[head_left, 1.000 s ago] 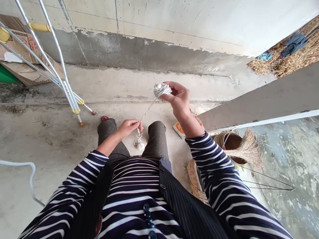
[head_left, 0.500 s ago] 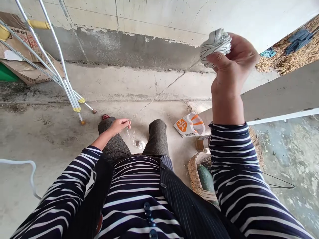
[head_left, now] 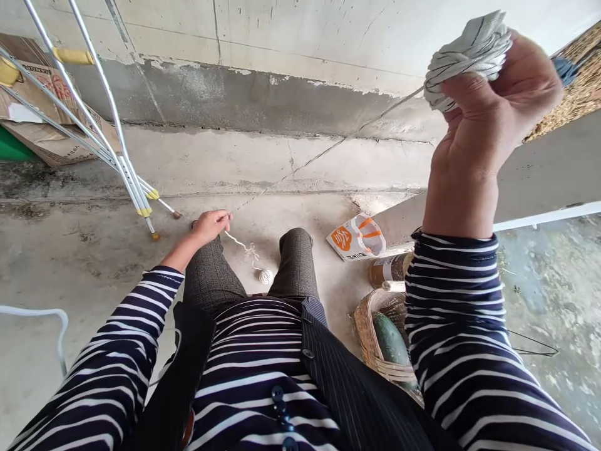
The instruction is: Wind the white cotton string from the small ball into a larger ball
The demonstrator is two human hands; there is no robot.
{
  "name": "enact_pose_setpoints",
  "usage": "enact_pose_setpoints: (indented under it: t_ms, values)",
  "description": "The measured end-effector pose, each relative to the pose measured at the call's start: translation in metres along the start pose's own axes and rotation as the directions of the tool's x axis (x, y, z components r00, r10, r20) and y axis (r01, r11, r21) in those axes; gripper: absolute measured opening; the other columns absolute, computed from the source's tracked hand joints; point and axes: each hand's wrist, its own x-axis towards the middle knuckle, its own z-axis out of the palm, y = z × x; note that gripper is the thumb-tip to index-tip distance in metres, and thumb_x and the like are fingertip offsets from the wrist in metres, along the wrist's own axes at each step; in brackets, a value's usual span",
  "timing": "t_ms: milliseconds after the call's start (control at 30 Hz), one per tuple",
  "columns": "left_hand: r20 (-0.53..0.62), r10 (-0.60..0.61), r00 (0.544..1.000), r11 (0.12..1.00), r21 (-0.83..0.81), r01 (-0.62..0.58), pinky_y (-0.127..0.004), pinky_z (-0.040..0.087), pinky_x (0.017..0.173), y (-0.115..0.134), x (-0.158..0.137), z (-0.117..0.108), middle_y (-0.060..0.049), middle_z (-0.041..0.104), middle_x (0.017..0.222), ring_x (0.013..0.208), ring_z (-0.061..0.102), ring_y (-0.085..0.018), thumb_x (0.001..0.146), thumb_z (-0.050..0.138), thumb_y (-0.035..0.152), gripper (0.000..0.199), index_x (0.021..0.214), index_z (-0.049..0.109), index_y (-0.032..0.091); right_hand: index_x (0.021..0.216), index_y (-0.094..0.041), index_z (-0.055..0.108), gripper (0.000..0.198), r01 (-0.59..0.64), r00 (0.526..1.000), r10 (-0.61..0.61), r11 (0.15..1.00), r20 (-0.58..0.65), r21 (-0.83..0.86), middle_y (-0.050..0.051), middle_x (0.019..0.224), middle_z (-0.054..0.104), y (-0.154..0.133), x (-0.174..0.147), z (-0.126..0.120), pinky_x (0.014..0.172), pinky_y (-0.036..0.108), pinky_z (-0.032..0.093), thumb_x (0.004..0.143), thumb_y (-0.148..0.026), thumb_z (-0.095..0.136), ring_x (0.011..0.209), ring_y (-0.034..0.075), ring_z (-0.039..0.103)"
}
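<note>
Our curled right hand (head_left: 493, 106) clasps the bundle (head_left: 469, 55), our nearly closed left hand (head_left: 210, 228) pinches the taut string (head_left: 398, 104), and the ball (head_left: 265, 276) lies between our legs (head_left: 294, 263)

We note: right hand (head_left: 498, 119) hides part of white bundle (head_left: 464, 56); right sleeve (head_left: 455, 307) covers part of basket (head_left: 367, 332); top and left edges crop crutches (head_left: 72, 56). We cannot resolve the cord (head_left: 399, 104) inside the left hand (head_left: 209, 227).

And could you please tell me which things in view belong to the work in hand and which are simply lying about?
In use: white bundle, stretched cord, small white ball.

Just nearby: metal crutches, cardboard, woven basket, green gourd.
</note>
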Motion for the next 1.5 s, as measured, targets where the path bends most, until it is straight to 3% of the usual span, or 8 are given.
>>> enact_pose_setpoints:
  t_ms: [100,267,467,633,833,1100,1300,1500]
  values:
    - [-0.131,-0.083,0.988,0.986,0.131,0.1,-0.025,0.044,0.065,-0.006,0.016,-0.02,-0.002,0.078,0.078,0.07,0.065,-0.02,0.081,0.057,0.032,0.019,0.085,0.073,0.023,0.082,-0.033,0.081,0.021,0.182,0.932,-0.123,0.972,-0.34,0.148,0.002,0.074,0.066,-0.023,-0.003,0.01,0.065,0.044,0.06,0.065,-0.032,0.092,0.079,0.029,0.071]
    - [-0.18,-0.113,0.977,0.987,0.09,0.131,-0.03,0.05,0.088,0.012,0.034,-0.015,-0.006,0.079,0.106,0.101,0.069,-0.026,0.076,0.067,0.022,0.027,0.102,0.075,0.022,0.092,-0.036,0.078,0.039,-0.092,0.993,0.109,0.963,-0.052,0.255,0.004,0.095,0.077,-0.035,-0.04,0.056,0.081,0.053,0.061,0.058,-0.042,0.095,0.091,0.032,0.071]
    - [-0.097,0.14,0.985,0.9,-0.403,-0.168,-0.037,0.047,0.109,0.087,0.025,0.037,-0.013,0.074,0.12,0.115,0.068,-0.025,0.085,0.069,0.034,0.037,0.116,0.069,0.014,0.103,-0.025,0.075,0.044,-0.39,0.907,0.31,0.873,0.284,0.293,0.004,0.1,0.075,-0.007,-0.085,0.121,0.086,0.045,0.062,0.062,-0.037,0.087,0.099,0.026,0.072]
    - [-0.112,0.242,0.964,0.715,-0.651,-0.255,-0.042,0.046,0.108,0.147,0.008,0.048,-0.012,0.078,0.109,0.114,0.069,-0.028,0.087,0.072,0.057,0.044,0.1,0.074,0.015,0.1,-0.021,0.076,0.044,-0.494,0.855,0.385,0.808,0.348,0.32,0.005,0.097,0.075,0.007,-0.095,0.138,0.081,0.039,0.062,0.06,-0.032,0.087,0.093,0.023,0.071]
    - [-0.141,0.253,0.957,0.635,-0.722,-0.274,-0.039,0.049,0.097,0.177,0.007,0.04,-0.007,0.076,0.082,0.091,0.07,-0.024,0.083,0.078,0.053,0.039,0.08,0.075,0.015,0.098,-0.018,0.076,0.045,-0.54,0.833,0.422,0.761,0.358,0.36,0.003,0.087,0.074,0.007,-0.093,0.131,0.068,0.036,0.061,0.056,-0.029,0.089,0.078,0.02,0.069]
    - [-0.02,0.268,0.963,0.69,-0.694,-0.207,-0.034,0.048,0.09,0.166,-0.008,0.046,-0.006,0.072,0.072,0.08,0.067,-0.02,0.087,0.072,0.051,0.038,0.073,0.071,0.016,0.105,-0.017,0.074,0.045,-0.473,0.868,0.379,0.825,0.32,0.309,0.004,0.094,0.072,0.02,-0.095,0.12,0.074,0.034,0.059,0.063,-0.028,0.085,0.084,0.018,0.067]
    - [0.271,0.307,0.912,0.798,-0.595,-0.092,-0.034,0.049,0.089,0.156,-0.034,0.037,-0.008,0.074,0.078,0.084,0.068,-0.021,0.091,0.064,0.045,0.037,0.072,0.072,0.015,0.115,-0.021,0.07,0.041,-0.138,0.983,0.151,0.983,0.107,-0.118,0.007,0.115,0.066,0.041,-0.095,0.12,0.083,0.035,0.056,0.074,-0.017,0.073,0.1,0.021,0.064]
    - [0.308,0.281,0.909,0.918,-0.364,-0.161,-0.031,0.049,0.086,0.155,-0.037,0.001,-0.006,0.075,0.079,0.082,0.068,-0.019,0.092,0.059,0.038,0.037,0.066,0.071,0.016,0.105,-0.017,0.07,0.037,-0.031,0.905,0.148,0.958,0.398,-0.286,0.01,0.112,0.066,0.062,-0.139,0.143,0.085,0.033,0.053,0.072,-0.004,0.065,0.097,0.022,0.064]
